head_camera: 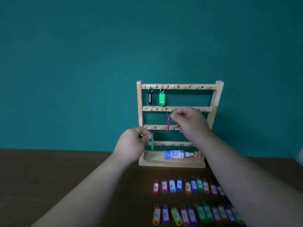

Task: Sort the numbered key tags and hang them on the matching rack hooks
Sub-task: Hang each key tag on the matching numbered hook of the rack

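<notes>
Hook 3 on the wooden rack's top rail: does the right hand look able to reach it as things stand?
Probably yes. The right hand, pinching a pink plastic key tag, is raised before the second rail; hook 3 above it is bare, with the green plastic tag hanging to its left.

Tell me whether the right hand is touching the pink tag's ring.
Touching. The head view shows the right hand pinching the ring between thumb and finger, with the pink tag hanging below.

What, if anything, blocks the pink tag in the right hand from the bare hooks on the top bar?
Nothing visible. The pink tag, pinched by the right hand, hangs in front of the rack, with open air up to the bare hooks.
</notes>
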